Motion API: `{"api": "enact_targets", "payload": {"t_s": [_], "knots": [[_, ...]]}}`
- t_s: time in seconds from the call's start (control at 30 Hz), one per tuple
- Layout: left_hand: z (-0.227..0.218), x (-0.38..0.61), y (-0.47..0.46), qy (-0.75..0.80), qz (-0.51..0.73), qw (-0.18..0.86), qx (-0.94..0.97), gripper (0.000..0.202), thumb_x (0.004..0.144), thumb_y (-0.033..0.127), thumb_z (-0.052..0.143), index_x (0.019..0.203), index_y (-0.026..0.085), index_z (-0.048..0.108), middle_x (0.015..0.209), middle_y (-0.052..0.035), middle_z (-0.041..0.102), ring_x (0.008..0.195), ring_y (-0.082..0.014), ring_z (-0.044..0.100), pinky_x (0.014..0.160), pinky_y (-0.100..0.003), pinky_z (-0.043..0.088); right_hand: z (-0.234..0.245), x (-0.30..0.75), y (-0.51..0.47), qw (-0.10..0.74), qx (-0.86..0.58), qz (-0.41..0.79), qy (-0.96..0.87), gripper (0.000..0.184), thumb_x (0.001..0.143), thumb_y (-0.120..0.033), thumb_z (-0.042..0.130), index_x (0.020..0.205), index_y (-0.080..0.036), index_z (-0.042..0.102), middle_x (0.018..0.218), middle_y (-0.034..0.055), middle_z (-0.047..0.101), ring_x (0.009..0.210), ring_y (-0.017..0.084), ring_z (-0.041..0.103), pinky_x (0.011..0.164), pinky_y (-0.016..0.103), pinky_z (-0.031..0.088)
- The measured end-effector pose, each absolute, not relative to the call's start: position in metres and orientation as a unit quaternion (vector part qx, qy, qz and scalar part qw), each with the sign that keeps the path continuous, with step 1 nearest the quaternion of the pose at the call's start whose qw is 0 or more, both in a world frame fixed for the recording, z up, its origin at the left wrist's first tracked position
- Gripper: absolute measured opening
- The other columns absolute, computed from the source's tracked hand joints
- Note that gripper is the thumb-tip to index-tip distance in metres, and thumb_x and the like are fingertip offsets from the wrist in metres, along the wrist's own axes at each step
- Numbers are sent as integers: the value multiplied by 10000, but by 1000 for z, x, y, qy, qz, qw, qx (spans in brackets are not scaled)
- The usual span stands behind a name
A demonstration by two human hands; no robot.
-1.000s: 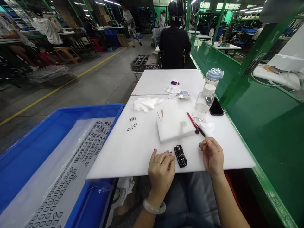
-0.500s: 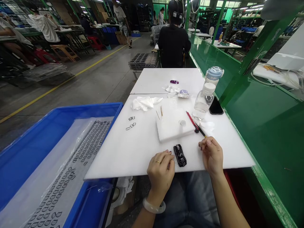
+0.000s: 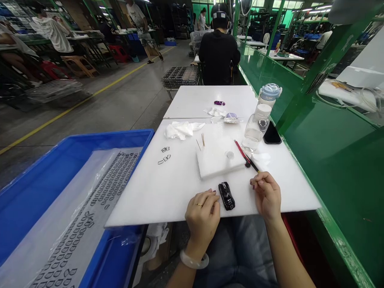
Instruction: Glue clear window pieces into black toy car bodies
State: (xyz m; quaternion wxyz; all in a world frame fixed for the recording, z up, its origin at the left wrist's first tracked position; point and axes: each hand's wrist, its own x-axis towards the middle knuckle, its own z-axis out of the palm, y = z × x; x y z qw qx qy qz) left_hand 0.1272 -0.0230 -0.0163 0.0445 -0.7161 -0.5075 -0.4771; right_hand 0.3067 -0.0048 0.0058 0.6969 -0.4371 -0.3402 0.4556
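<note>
The half-curled left hand [image 3: 202, 224] and right hand [image 3: 266, 196] flank a black car-shaped piece [image 3: 227, 196]; contact, or any small item between the fingers, cannot be made out.

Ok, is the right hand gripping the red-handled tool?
No, the right hand sits apart from the red-handled tool, fingertips just short of it.

Overhead strip lights [image 3: 315, 9] at one o'clock light the white worktop [image 3: 144, 204] brightly and evenly, leaving only soft shadows under the left hand [image 3: 202, 224] and right hand [image 3: 267, 196]. The far hall at twelve o'clock falls dimmer. Wide-angle distortion curves the green bench edge [image 3: 339, 240] at four o'clock.
</note>
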Motion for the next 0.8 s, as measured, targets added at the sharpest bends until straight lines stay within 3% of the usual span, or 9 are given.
{"api": "enact_targets", "payload": {"t_s": [0.1,0.2,0.3,0.4,0.47,0.57,0.73,0.8], "knots": [[-17,127,-23,-506,-477,44,-717,226,763,-37,559,763,174,642,787,-25,702,823,-191,682,729,-327,517,10,309,-4,676,-453,446,-374,64,754,-267,586,733,-210,607,625,-20,497,606,136,462,625,285,385],[-17,127,-23,-504,-478,45,-717,224,763,-37,559,760,171,642,785,-26,701,816,-190,679,726,-324,507,26,322,7,590,-505,425,-464,105,781,-302,585,800,-204,617,688,-4,568,678,156,526,678,292,411],[-17,128,-24,-503,-481,48,-716,225,762,-39,556,757,169,641,784,-29,701,809,-190,676,725,-323,500,46,340,31,496,-597,318,-545,166,804,-363,570,812,-202,611,737,8,611,704,168,543,684,291,398],[-17,127,-24,-504,-484,49,-714,230,764,-43,549,760,168,640,789,-32,703,810,-191,675,727,-323,497,54,353,59,390,-699,174,-573,206,812,-385,537,711,-210,577,672,6,602,633,166,505,627,289,339],[-18,127,-23,-499,-490,45,-713,231,765,-44,544,762,167,640,788,-36,703,807,-197,675,725,-330,495,51,357,72,342,-724,148,-581,222,774,-379,567,631,-211,562,625,10,589,601,167,481,602,289,308],[-19,129,-20,-489,-506,24,-710,234,764,-44,535,758,164,642,774,-47,699,795,-216,674,713,-349,488,43,363,81,349,-706,170,-592,198,718,-344,583,577,-206,572,610,9,585,609,167,500,593,284,323],[-8,130,-30,-495,-517,2,-699,241,776,11,508,819,183,672,810,-51,707,817,-203,667,740,-340,524,48,379,66,441,-675,187,-561,311,819,-452,415,659,-216,539,564,3,514,515,151,453,501,287,352],[1,116,-39,-484,-523,-57,-699,210,793,99,531,899,197,684,887,-56,713,839,-183,666,740,-302,545,50,381,66,465,-655,195,-562,330,834,-499,459,667,-225,534,540,10,486,469,141,406,453,297,324]]}}
